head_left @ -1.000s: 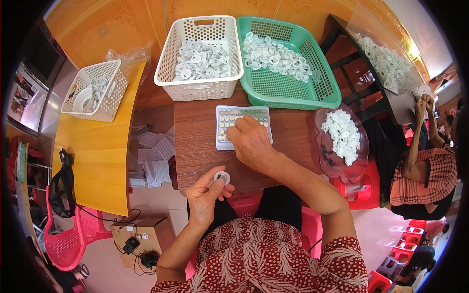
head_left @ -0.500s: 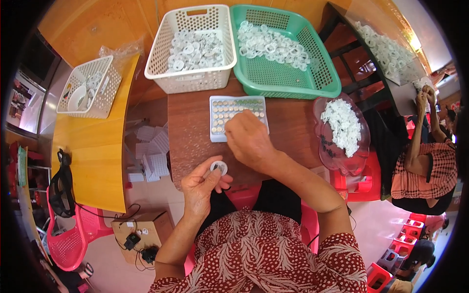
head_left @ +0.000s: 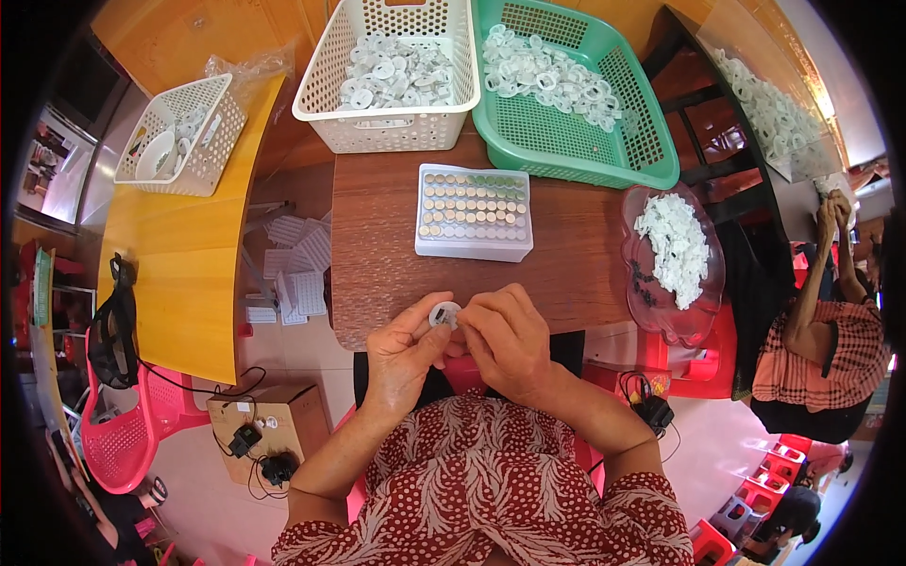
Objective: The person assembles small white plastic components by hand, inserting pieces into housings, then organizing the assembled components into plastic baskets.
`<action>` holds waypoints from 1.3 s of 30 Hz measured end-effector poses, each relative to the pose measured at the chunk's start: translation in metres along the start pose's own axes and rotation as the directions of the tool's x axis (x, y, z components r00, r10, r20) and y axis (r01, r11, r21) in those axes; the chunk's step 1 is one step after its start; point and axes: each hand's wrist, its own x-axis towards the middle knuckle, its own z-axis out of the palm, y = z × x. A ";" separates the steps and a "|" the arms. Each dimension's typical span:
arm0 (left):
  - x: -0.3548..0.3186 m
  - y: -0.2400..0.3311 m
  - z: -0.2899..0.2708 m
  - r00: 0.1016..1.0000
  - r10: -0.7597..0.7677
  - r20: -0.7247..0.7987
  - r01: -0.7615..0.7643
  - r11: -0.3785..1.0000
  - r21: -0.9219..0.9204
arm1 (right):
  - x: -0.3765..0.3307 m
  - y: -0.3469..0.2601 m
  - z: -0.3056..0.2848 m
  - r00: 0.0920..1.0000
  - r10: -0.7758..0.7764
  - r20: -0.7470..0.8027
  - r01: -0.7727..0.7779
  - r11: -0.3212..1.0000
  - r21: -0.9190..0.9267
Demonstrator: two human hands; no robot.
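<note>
My left hand [head_left: 401, 357] pinches a small round translucent white plastic part [head_left: 444, 314] between thumb and fingers, just off the table's near edge. Pressed close against its right side is my right hand [head_left: 510, 341], its thumb and fingers closed together; anything in that pinch is too small or hidden to make out. Beyond both hands, a white tray [head_left: 474, 247] sits on the brown table [head_left: 377, 217]. Rows of small round metal discs that look like button cells [head_left: 469, 192] fill much of it, and the front pockets at right hold none.
A white basket [head_left: 396, 140] and a green basket [head_left: 580, 162] of clear plastic parts stand at the back. To the right is a pinkish dish [head_left: 651, 316] heaped with white pieces. A yellow table [head_left: 179, 283] with another basket [head_left: 212, 170] stands left. A co-worker [head_left: 816, 349] sits far right.
My right hand has left the tray and come back beside the plastic part in my left hand. The tray and baskets sit slightly higher and further right in view.
</note>
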 end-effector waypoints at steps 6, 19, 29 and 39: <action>-0.005 -0.009 0.004 0.998 0.061 -0.017 -0.061 0.998 0.017 | -0.002 -0.005 -0.001 0.992 -0.123 0.004 0.122 0.984 -0.131; -0.012 -0.020 0.006 0.995 0.095 -0.035 -0.095 0.995 -0.008 | -0.015 -0.007 0.007 0.996 -0.074 -0.039 0.069 0.989 -0.130; -0.017 -0.021 0.006 0.994 0.079 -0.076 -0.079 0.997 0.003 | -0.014 -0.010 0.003 0.996 0.089 -0.017 -0.089 0.996 0.005; -0.022 -0.025 0.006 0.992 0.083 -0.092 -0.080 0.996 0.030 | -0.020 -0.013 0.002 0.924 0.377 0.070 -0.383 0.912 0.149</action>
